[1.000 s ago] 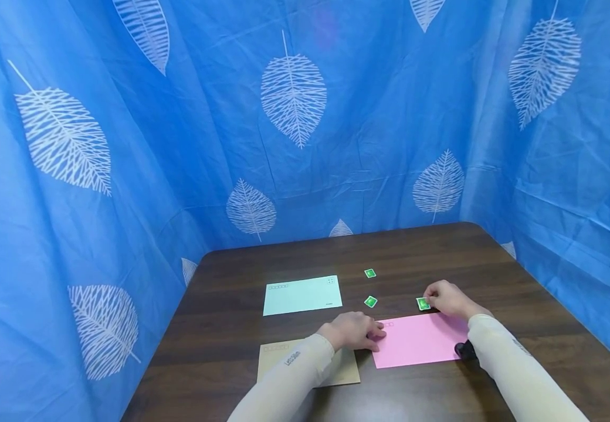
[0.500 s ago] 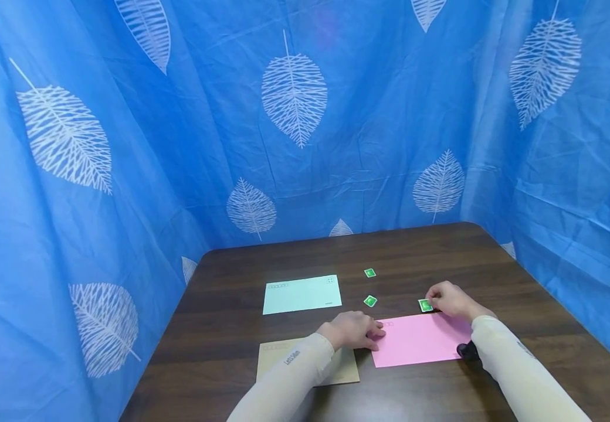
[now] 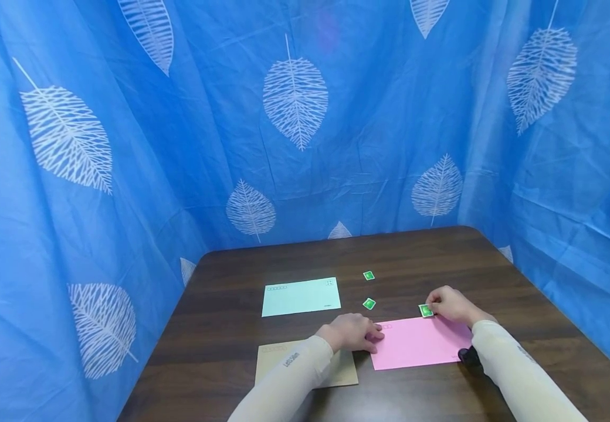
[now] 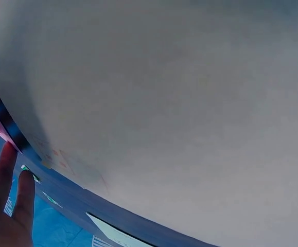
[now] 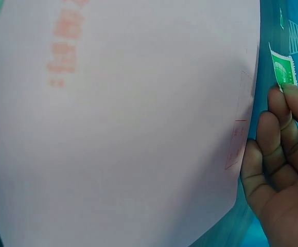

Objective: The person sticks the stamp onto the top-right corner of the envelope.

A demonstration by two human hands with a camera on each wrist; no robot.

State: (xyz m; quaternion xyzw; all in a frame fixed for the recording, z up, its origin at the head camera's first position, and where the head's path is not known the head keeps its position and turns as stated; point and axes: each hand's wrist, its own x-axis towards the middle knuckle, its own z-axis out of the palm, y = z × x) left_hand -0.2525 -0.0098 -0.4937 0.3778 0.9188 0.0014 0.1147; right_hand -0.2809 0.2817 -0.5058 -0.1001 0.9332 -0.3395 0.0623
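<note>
In the head view a pink envelope (image 3: pixel 416 346) lies on the table in front of the person. My right hand (image 3: pixel 453 305) pinches a green postage stamp (image 3: pixel 426 310) at the far edge of that envelope, near its right end. The right wrist view has the stamp (image 5: pixel 283 69) between thumb and index finger, raised with a slight curve, the other fingers curled below. My left hand (image 3: pixel 355 333) rests at the envelope's left edge, fingertips on it. Its fingers look fairly straight in the left wrist view, where a pale envelope (image 4: pixel 164 113) fills most of the picture.
Two more green stamps, a farther one (image 3: pixel 369 275) and a nearer one (image 3: pixel 369 303), lie on the dark wooden table (image 3: pixel 231 328). A mint-green envelope (image 3: pixel 301 297) is at the left. The left forearm crosses a tan envelope (image 3: pixel 344 372). Blue leaf-patterned curtains (image 3: pixel 358 117) surround the table.
My right hand has moved slightly right and nearer the person with the stamp, which now overlaps the pink envelope's far edge in the head view. The left hand stays in place.
</note>
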